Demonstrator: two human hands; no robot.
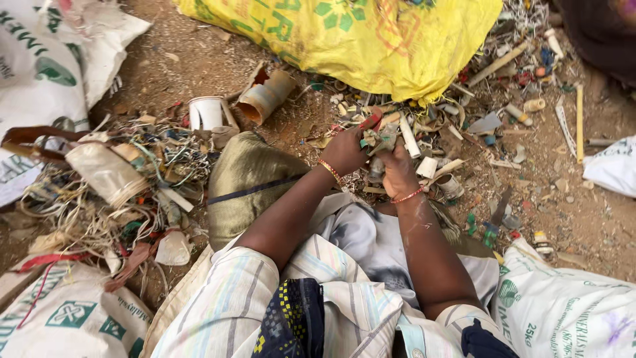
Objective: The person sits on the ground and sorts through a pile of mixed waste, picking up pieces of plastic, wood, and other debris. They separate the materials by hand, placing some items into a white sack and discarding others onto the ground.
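- Where the two hands meet just above the frame's centre, the left hand [344, 151] and the right hand [397, 169] both close their fingers on a small greenish-grey scrap piece [379, 139].
- The piece sits between the hands, over a litter of plastic bits [430, 142].
- A yellow sack [344, 40] fills the upper middle.
- A tangle of wires [132, 179] lies at left, beside a white cup [207, 113].
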